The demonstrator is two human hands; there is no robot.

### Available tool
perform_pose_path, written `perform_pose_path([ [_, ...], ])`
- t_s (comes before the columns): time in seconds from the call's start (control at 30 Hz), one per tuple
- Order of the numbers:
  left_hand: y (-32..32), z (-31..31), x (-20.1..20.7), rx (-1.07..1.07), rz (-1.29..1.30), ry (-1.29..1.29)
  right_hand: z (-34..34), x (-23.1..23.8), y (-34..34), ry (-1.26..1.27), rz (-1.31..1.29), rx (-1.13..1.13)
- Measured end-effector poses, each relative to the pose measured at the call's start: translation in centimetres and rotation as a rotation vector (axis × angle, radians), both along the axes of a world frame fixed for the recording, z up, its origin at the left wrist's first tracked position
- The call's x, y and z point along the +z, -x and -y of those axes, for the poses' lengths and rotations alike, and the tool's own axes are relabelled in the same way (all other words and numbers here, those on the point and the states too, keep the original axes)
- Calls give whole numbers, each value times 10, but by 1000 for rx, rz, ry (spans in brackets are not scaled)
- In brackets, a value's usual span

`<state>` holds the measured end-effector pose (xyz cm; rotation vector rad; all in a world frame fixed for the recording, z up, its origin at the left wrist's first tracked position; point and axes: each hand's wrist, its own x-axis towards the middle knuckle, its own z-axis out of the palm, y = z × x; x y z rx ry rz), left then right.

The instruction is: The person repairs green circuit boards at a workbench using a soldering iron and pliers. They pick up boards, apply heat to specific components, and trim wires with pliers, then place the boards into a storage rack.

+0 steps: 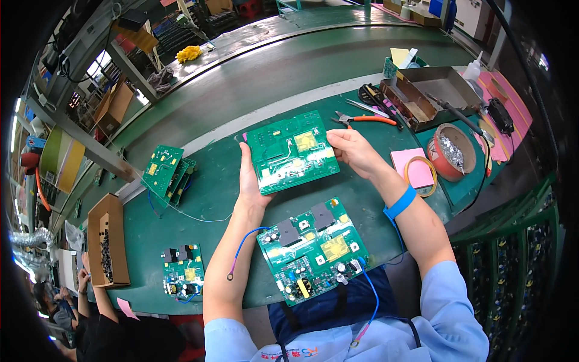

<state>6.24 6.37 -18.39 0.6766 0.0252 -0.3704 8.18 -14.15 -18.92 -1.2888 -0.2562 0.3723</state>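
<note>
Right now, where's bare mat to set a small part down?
Between the stacked boards and left hand; also between the brown box and the lower-left board. Crowded: far right, with pliers, brown tray and red bowl.

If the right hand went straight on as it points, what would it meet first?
The held circuit board, whose edge the right hand already grips; depth beyond it is unclear.

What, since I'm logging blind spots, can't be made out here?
All in the head view:
Held circuit board: far side, turned away from the camera.
Left hand: most fingers, hidden behind that board.
Dark pieces in the cardboard box: exact kind, too small.
</note>
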Motion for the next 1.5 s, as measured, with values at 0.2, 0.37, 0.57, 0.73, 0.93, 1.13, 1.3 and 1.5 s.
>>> perform_pose_path([
  [0.2, 0, 0, 0, 3, -8, -4, 0, 2, 2, 22, 7, 9],
  [0.37, 2, 3, 4, -1, -4, -38, 1, 1, 2, 39, 5, 6],
  [0.57, -3, -3, 1, -33, 89, -45, -2, 0, -1, 68, 53, 6],
  [0.73, -10, -22, 20, -115, 140, -325, -3, 11, 7, -2, 135, -32],
  [0.93, 16, -45, 107, -411, 525, -1074, -11, 27, 23, -71, 308, -83],
  [1.13, 60, -54, 117, 48, 1316, -1633, -19, 47, 53, 190, 1101, -443],
  [1.3, 90, -56, 98, 576, 1671, -1994, -24, 63, 56, 520, 1732, -633],
  [1.5, 91, -58, 78, 772, 1767, -1983, -20, 61, 62, 575, 1774, -606],
])
